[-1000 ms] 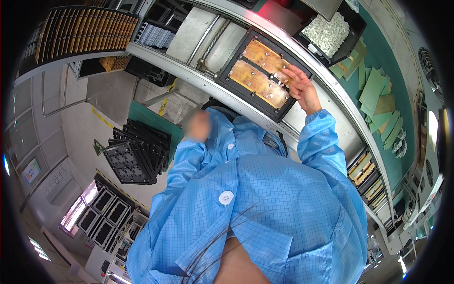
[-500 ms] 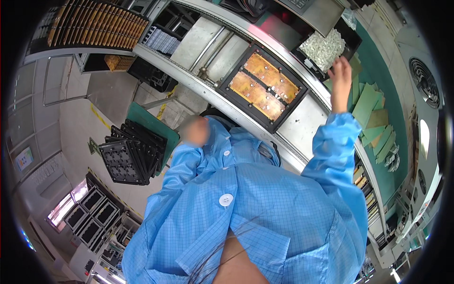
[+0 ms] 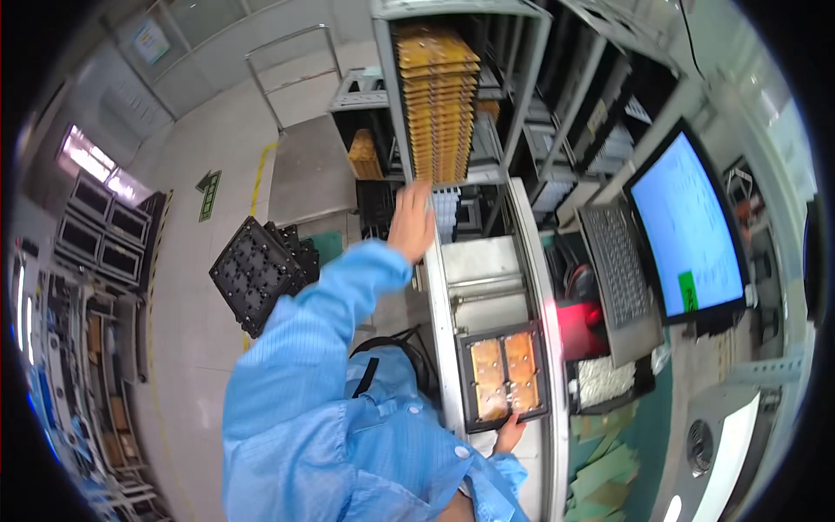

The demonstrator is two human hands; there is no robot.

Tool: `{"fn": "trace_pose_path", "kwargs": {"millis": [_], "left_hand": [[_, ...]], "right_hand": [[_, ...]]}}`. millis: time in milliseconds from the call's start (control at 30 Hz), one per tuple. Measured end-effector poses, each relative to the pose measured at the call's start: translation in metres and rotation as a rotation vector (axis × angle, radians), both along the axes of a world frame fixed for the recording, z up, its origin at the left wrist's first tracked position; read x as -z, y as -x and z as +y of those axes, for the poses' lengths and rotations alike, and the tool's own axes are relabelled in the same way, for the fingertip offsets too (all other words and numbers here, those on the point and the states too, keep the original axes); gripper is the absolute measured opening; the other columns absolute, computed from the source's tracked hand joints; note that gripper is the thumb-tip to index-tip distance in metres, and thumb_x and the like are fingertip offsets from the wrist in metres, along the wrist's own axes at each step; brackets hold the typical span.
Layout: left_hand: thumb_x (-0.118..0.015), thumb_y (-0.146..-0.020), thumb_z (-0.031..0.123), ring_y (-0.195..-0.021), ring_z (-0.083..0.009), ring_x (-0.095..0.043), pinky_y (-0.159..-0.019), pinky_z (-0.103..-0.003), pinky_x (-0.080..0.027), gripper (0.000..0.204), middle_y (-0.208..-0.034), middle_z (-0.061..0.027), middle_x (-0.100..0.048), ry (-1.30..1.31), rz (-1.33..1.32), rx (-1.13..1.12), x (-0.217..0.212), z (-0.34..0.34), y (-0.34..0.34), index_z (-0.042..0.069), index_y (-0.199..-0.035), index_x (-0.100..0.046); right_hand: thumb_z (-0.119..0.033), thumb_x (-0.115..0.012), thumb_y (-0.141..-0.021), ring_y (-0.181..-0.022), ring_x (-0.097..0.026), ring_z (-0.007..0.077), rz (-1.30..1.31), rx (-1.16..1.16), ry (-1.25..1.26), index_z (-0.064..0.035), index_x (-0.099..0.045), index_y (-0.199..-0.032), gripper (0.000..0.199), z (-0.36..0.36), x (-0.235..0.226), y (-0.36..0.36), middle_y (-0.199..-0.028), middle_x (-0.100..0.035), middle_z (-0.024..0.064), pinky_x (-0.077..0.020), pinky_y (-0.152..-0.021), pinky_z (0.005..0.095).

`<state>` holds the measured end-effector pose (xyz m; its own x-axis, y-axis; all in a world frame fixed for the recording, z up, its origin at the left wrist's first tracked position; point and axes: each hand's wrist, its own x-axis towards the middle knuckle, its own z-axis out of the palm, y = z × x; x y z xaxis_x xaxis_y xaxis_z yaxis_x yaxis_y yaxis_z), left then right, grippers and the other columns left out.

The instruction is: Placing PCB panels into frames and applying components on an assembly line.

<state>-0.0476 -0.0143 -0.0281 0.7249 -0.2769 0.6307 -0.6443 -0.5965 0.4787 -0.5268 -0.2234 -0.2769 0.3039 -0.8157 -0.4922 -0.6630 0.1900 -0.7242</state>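
My left hand (image 3: 411, 224) is raised, its fingers stretched out, close below a stack of orange-brown circuit boards (image 3: 437, 104) in a grey metal rack. Nothing shows in it, and whether it touches the rack I cannot tell. My right hand (image 3: 509, 435) grips the near edge of a black frame fixture (image 3: 465, 383) lying on the conveyor. Orange-brown board panels (image 3: 522, 370) sit inside this fixture in two columns, with small fasteners around them.
Right of the conveyor (image 3: 557, 444) are a laptop (image 3: 613, 270), a monitor (image 3: 687, 222), a black tray of small pale pieces (image 3: 604, 383) and green sheets (image 3: 604, 478). Black fixtures (image 3: 257, 270) are piled on a stand at left. A flat metal cart (image 3: 313, 170) stands farther back.
My view has turned left toward the rack. My left hand has come up to the board stack. My right hand has left the tray of pale pieces and now holds the fixture's edge.
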Motion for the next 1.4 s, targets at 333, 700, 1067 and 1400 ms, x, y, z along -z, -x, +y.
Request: {"fn": "trace_pose_path", "kwargs": {"millis": [333, 700, 1067, 1400], "left_hand": [[-0.063, -0.080, 0.017, -0.136, -0.0313, -0.033, -0.114, -0.051, -0.020, 0.024, -0.137, -0.0087, -0.049, -0.719, -0.493, -0.639, -0.165, 0.000, -0.210, 0.003, -0.096, -0.074], [-0.061, -0.057, 0.024, -0.117, -0.0428, -0.054, -0.108, -0.050, -0.042, 0.021, -0.099, -0.0183, -0.065, -0.512, -0.975, -0.309, -0.161, 0.023, -0.220, 0.005, -0.061, -0.067], [-0.064, -0.069, 0.003, -0.101, -0.0364, -0.067, -0.090, -0.042, -0.058, 0.032, -0.106, -0.0262, -0.066, -0.229, -0.554, 0.647, -0.088, 0.048, 0.124, -0.012, -0.097, -0.066], [-0.072, -0.083, 0.008, -0.120, -0.0354, -0.058, -0.098, -0.042, -0.053, 0.034, -0.127, -0.0196, -0.060, -0.171, 0.063, 0.877, 0.012, 0.028, 0.200, -0.004, -0.113, -0.064]], "right_hand": [[-0.036, -0.054, -0.098, -0.080, -0.064, 0.0239, -0.167, -0.080, -0.229, -0.0009, -0.050, -0.124, 0.044, -0.016, -0.001, -0.081, -0.110, -0.062, 0.0129, -0.0558, -0.053, 0.0329], [-0.023, -0.057, -0.095, -0.093, -0.062, 0.0238, -0.205, -0.225, 0.142, 0.0021, -0.041, -0.139, 0.053, -0.082, 0.032, -0.062, -0.118, -0.059, 0.0154, -0.0497, -0.074, 0.0369], [-0.073, -0.044, -0.088, -0.137, -0.036, 0.0452, -1.170, -0.427, -1.018, 0.0000, -0.020, -0.152, 0.100, 0.035, -0.297, -0.203, -0.153, -0.031, 0.0250, -0.0348, -0.108, 0.0611], [-0.009, -0.050, -0.096, -0.094, -0.069, 0.0358, -0.789, -0.188, -0.884, 0.0112, -0.039, -0.134, 0.045, 0.005, -0.221, -0.137, -0.122, -0.059, 0.0263, -0.0645, -0.066, 0.0425]]}}
